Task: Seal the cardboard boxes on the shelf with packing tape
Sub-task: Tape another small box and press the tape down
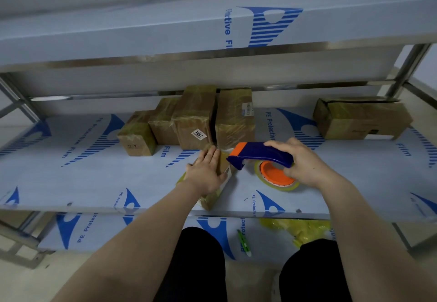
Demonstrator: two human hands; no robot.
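Pressing down on a small brown box [222, 162], shiny with tape, near the front edge of the shelf [94, 178], left hand [204, 171] flat, fingers straight. Gripping a blue and orange tape gun [257, 152] just beside it, right hand [305, 162] fingers curled round. Showing "7202" on a taller box [194, 117] behind, "PE Protective Film" across the shelf.
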